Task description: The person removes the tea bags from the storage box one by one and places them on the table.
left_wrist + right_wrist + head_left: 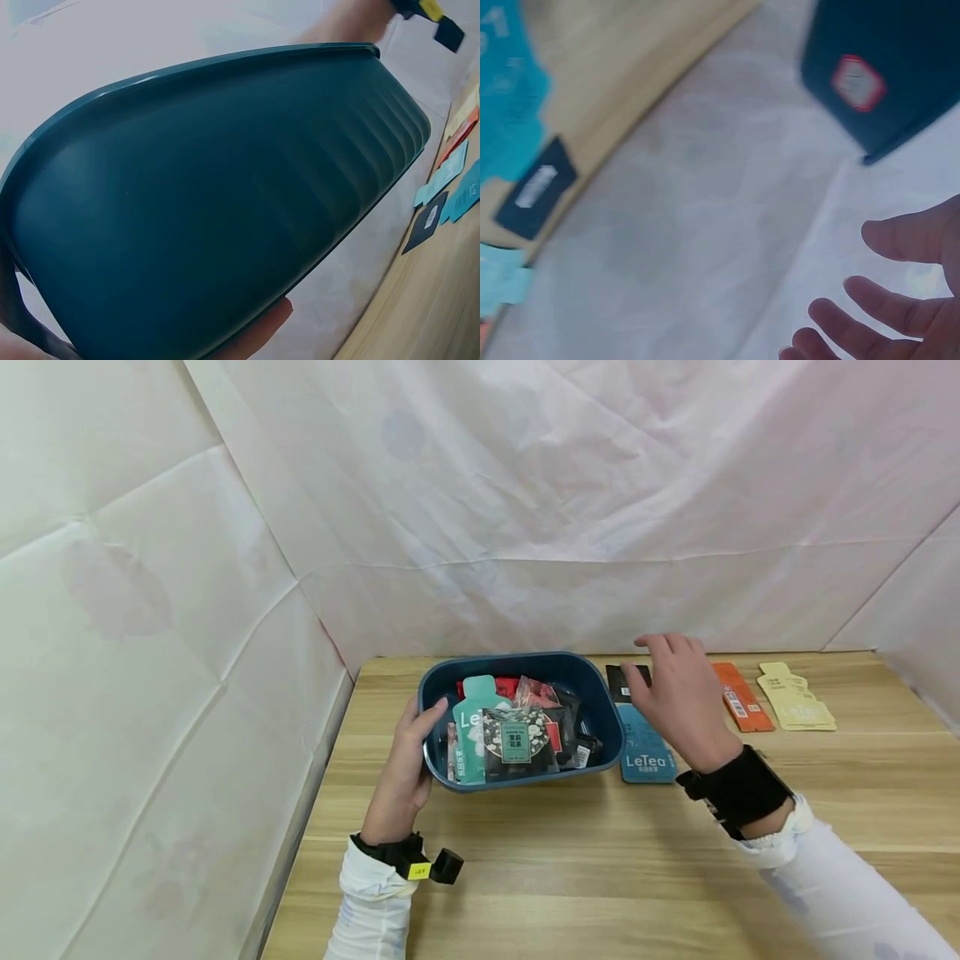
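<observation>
**Dark blue, rounded oblong bin (604, 718) held above a wood-grain table (517, 877) by the left hand (405, 768)**

The bin is raised off the surface, over the left part of the table near its far edge, its open mouth facing the head camera. The left hand grasps its left end, thumb over the rim; in the left wrist view a fingertip shows along the outer wall.

Within the bin stand a teal bottle-shaped packet (469, 743), a black square packet with white floral print and a green label (515, 742), and, behind them, red and black packets partly hidden.

The right hand (684, 702) is apart from the bin's right end, above the table; its fingers are released, loosely bent and spread, grasping nothing. Below and beside it lie a flat black packet (618, 683) near the far edge and a blue packet lettered "LeTea" (647, 752) just nearer. A light turquoise packet (444, 174) appears beyond these in the left wrist view.

Farther right lie an orange packet with a white barcode label (742, 697) and, toward the far right corner, pale yellow bottle-shaped packets (797, 700), overlapping. White sheeting (525, 510) rises behind the far edge.
</observation>
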`<state>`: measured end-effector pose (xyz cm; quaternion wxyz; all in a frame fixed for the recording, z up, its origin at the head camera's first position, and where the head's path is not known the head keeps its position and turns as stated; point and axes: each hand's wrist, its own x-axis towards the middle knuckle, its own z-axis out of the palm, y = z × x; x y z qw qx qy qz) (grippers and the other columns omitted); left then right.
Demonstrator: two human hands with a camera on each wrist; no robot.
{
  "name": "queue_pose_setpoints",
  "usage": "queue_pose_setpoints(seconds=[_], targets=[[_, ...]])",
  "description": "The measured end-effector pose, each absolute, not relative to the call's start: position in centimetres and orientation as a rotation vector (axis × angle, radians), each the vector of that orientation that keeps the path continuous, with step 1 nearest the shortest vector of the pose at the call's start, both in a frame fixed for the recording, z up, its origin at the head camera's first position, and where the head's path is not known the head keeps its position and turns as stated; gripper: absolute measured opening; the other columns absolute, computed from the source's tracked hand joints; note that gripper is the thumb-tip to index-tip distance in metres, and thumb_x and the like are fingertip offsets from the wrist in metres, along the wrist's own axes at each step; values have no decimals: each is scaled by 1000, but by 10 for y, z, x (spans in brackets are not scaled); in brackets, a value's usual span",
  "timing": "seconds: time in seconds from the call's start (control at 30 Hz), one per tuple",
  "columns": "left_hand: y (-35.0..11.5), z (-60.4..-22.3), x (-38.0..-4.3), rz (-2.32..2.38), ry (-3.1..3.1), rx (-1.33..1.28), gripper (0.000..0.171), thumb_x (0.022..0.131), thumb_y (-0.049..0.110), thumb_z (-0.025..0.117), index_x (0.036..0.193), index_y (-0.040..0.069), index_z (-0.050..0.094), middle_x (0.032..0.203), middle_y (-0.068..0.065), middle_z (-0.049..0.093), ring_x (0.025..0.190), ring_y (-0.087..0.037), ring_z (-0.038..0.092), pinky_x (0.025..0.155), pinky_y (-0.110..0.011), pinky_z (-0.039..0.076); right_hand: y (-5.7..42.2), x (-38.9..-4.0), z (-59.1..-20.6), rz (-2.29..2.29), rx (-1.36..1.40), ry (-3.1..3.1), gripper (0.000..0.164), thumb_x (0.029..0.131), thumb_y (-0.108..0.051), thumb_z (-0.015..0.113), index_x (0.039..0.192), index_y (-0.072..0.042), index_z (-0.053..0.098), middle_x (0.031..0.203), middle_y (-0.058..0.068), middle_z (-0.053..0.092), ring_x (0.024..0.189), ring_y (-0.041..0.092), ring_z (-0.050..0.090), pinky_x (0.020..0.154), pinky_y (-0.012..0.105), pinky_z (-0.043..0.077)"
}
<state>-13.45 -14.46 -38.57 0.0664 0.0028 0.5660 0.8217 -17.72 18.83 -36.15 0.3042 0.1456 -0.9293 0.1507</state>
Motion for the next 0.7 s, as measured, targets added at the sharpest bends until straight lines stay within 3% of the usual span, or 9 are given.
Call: queue_pose_setpoints(seconds=[0.27, 0.5, 0.7], targets=[[-144, -381, -133, 2471, 1716, -23, 51, 99, 31, 50, 144, 19, 29, 135, -15, 42, 111, -25, 54, 87, -35, 54, 147, -169, -328, 407, 572, -2426, 38, 91, -21, 69, 119, 4, 59, 115, 22, 60, 113, 39, 50, 100, 48, 39], [-144, -378, -131, 2455, 1727, -17, 52, 100, 31, 49, 145, 17, 29, 136, -16, 41, 111, -25, 54, 87, -35, 54, 107, -151, -325, 598, 899, -2710, 48, 91, -30, 69, 129, -3, 56, 127, 14, 57, 115, 29, 53, 94, 45, 47], [-143, -378, -132, 2427, 1756, -12, 56, 99, 32, 50, 147, 15, 27, 139, -18, 38, 115, -28, 49, 90, -38, 52, 90, -147, -336, 543, 1121, -2827, 61, 88, -33, 72, 137, -3, 51, 134, 13, 53, 124, 28, 50, 103, 46, 43]])
